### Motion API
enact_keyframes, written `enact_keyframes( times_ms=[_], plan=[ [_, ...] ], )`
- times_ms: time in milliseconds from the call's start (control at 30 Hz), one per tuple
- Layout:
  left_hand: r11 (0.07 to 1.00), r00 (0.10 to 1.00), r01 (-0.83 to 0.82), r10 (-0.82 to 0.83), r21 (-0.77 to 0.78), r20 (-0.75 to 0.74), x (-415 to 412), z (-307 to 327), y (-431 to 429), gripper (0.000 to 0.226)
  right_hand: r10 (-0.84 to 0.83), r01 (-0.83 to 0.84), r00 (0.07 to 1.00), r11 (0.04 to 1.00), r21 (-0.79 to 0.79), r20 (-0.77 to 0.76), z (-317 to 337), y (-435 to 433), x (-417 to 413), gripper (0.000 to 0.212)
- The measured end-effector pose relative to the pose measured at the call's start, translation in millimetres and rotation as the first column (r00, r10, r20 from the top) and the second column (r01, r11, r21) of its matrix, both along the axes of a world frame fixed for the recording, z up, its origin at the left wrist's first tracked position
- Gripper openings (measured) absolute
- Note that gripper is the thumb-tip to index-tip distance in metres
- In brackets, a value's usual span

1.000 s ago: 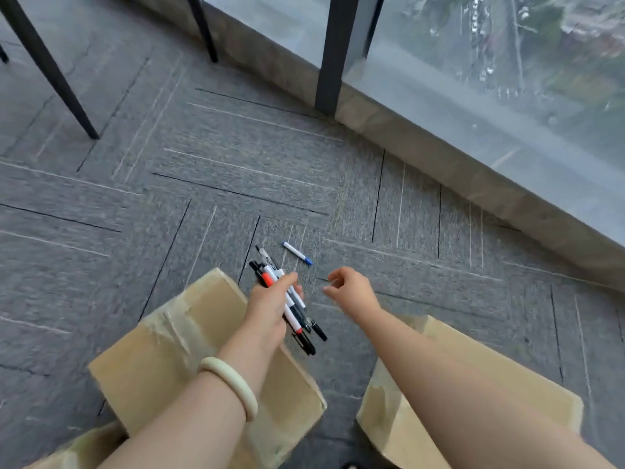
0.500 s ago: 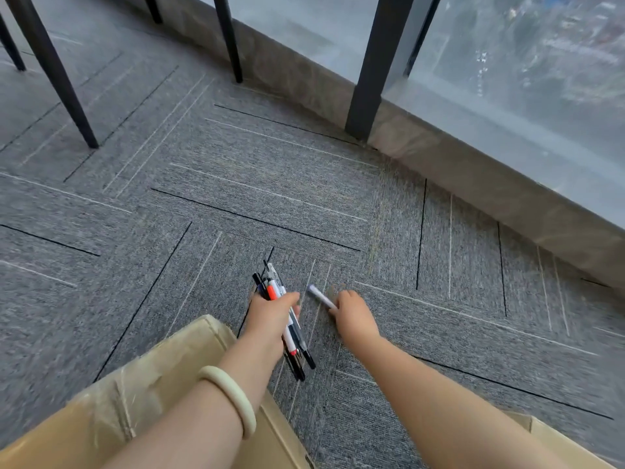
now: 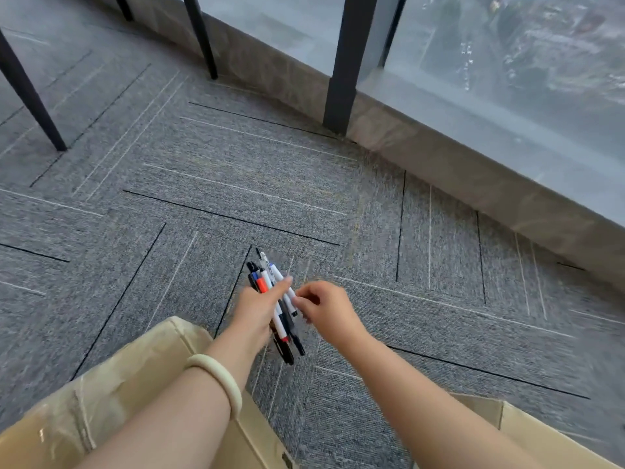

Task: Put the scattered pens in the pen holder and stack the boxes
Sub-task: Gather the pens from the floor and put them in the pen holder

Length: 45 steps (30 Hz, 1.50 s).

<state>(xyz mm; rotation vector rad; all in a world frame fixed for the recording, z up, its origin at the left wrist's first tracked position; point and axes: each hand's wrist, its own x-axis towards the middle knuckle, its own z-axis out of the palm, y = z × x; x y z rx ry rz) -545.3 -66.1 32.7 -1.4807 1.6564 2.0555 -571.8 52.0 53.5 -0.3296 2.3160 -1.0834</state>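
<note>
Gripping a bundle of black and white plastic marker pens (image 3: 275, 301), the left hand (image 3: 258, 308) points their long axis away up the carpet; the right hand (image 3: 326, 308) pinches one white pen beside it; exact pen count unclear; two tan cardboard boxes, one (image 3: 111, 401) under the left forearm, the other (image 3: 527, 438) under the right.

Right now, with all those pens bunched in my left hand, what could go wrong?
The bundle of pens sits fanned out in the left hand, so one might slip onto the carpet while the right hand presses in another. No pen holder is in view, so carrying them further probably adds to that risk.
</note>
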Motion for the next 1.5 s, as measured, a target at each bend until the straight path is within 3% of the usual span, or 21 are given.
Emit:
enact_keyframes(
  times_ms=[267,367,433,533,600,800,1000,1233,1333,1433,1500],
  plan=[
    [0.992,0.997,0.009,0.002,0.124,-0.081,-17.5,19.2,17.2,0.016,-0.163,0.159,0.984,0.986,0.056,0.068,3.7,51.8,-10.7,0.03],
    [0.981,0.987,0.007,0.025,0.192,-0.161,-29.2,57.0,33.7,0.014,-0.31,0.321,0.925,0.947,-0.017,0.219,30.7,80.0,-13.5,0.028],
    [0.977,0.979,0.009,0.036,0.215,-0.202,-32.1,93.3,51.6,0.015,-0.417,0.49,0.817,0.866,-0.097,0.399,62.2,98.1,-5.0,0.028],
    [0.97,0.973,0.023,0.034,0.241,-0.23,-31.4,156.6,84.4,0.018,-0.473,0.754,0.542,0.639,-0.153,0.695,126.6,121.8,15.8,0.033],
    [0.969,0.969,0.047,0.015,0.242,-0.248,-28.3,204.7,110.8,0.02,-0.467,0.823,0.46,0.543,-0.166,0.755,171.4,139.6,29.4,0.039],
    [0.969,0.945,0.206,-0.16,0.139,-0.285,3.8,377.2,194.0,0.02,-0.568,0.899,0.394,0.402,-0.175,0.722,320.3,226.6,76.9,0.04],
    [0.885,0.855,0.455,-0.401,0.103,-0.328,53.5,600.5,331.4,0.014,-0.72,0.948,0.314,0.196,-0.252,0.619,542.7,373.6,167.0,0.037],
    [0.662,0.591,0.75,-0.673,-0.004,-0.445,156.7,800.5,563.4,0.017,-0.908,0.912,0.127,-0.052,-0.407,0.4,741.1,575.9,321.8,0.019],
    [0.536,0.472,0.844,-0.746,-0.001,-0.47,216.3,847.2,673.9,0.02,-0.944,0.877,0.039,-0.125,-0.464,0.327,784.3,665.2,401.0,0.019],
    [0.404,0.339,0.914,-0.806,-0.033,-0.486,290.2,879.0,785.0,0.013,-0.973,0.884,-0.036,-0.138,-0.446,0.23,808.7,754.5,490.7,0.008],
    [0.327,0.283,0.945,-0.837,-0.012,-0.468,340.7,889.0,852.2,0.011,-0.97,0.888,-0.158,-0.222,-0.402,0.186,821.8,806.4,560.0,0.013]
  ],
)
